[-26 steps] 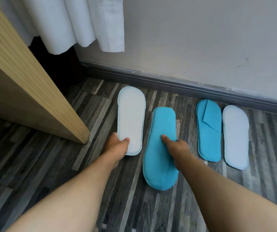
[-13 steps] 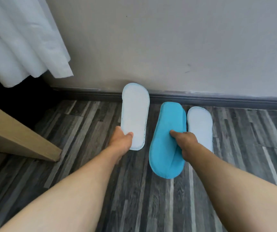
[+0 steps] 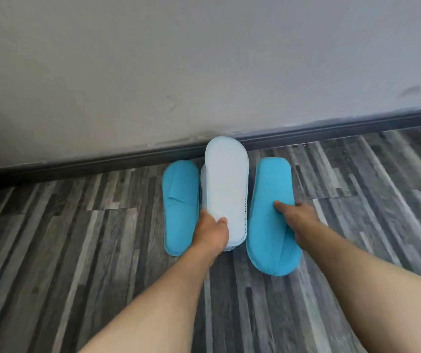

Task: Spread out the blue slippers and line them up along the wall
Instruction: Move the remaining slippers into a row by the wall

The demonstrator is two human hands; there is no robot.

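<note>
With both hands having carried their slippers rightward, the left hand [image 3: 210, 231] now pinches the sole-up slipper [image 3: 226, 189] over a floor-laid pair, the right hand [image 3: 297, 216] gripping the blue slipper [image 3: 270, 220], ready to extend the row by the baseboard [image 3: 77, 165].

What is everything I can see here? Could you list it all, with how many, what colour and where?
slipper on the floor: one, bright blue, face up, left of the others, toe toward the wall.
sole-up slipper: one, pale whitish blue, in the left hand, middle; another pale edge shows just behind it.
held blue slipper: one, bright blue, in the right hand, on the right.
wall: one, off-white, scuffed, across the top.
skirting board: one, dark grey, at the wall's foot.
floor: grey striped wood-look planks.
left hand: grips the pale slipper's heel end.
right hand: pinches the blue slipper.
</note>
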